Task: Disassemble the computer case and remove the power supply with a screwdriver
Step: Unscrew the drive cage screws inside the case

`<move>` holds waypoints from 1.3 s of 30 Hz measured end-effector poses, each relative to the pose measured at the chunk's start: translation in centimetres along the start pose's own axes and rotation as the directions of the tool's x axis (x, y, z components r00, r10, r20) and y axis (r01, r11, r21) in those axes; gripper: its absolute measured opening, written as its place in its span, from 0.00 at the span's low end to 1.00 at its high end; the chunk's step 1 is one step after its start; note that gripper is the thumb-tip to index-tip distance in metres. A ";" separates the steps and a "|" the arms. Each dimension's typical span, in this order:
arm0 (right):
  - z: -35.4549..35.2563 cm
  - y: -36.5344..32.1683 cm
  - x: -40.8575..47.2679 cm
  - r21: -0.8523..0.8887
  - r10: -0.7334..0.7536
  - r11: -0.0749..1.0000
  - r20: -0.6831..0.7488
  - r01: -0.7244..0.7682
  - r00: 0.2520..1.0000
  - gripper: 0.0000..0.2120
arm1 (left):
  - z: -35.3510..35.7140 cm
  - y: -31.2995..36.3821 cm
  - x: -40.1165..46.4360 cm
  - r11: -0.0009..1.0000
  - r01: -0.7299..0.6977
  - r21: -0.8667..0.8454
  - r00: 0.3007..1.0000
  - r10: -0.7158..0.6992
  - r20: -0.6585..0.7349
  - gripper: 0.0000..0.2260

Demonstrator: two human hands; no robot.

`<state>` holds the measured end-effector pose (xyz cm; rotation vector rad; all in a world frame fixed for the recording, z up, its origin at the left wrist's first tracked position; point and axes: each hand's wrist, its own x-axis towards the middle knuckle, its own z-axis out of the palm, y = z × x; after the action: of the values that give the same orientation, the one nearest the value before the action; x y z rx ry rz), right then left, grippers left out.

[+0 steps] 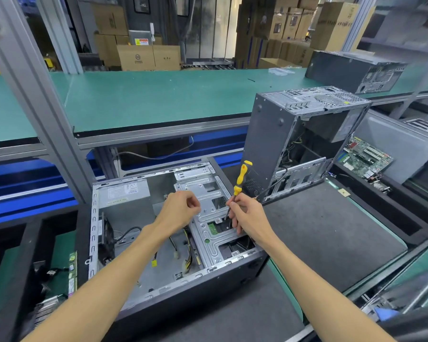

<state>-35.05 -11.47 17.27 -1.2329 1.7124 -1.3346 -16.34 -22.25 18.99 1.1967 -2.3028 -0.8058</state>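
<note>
An open computer case lies on its side on the dark mat in front of me. Its grey power supply with a white label sits in the far left corner, loose cables trailing from it across the case floor. My right hand grips a yellow and black screwdriver, tip down on the metal drive cage. My left hand hovers over the cage beside it, fingers curled closed; nothing shows in it.
A second open case stands upright just right of the screwdriver. A green motherboard lies in a tray further right. A closed tower rests on the green shelf. Parts fill a tray at left.
</note>
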 end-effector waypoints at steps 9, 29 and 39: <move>0.0 -0.2 -0.1 -0.005 0.002 1.000 -0.010 -0.002 1.000 0.06 | 0.5 -0.1 1.1 0.995 0.002 0.099 0.993 -0.014 0.115 0.08; -0.1 -0.1 0.0 0.001 -0.005 1.000 -0.028 0.005 1.000 0.06 | 1.4 0.2 2.4 0.974 -0.105 0.201 0.991 0.085 0.106 0.11; -0.2 0.8 0.2 -0.199 -0.188 0.969 -0.194 0.149 0.963 0.08 | 1.2 -0.1 0.4 0.983 -0.127 0.135 0.992 0.123 0.035 0.13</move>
<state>-35.57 -11.56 16.60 -1.4099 1.9504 -1.4802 -17.22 -22.29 18.09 1.0897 -2.4613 -0.6307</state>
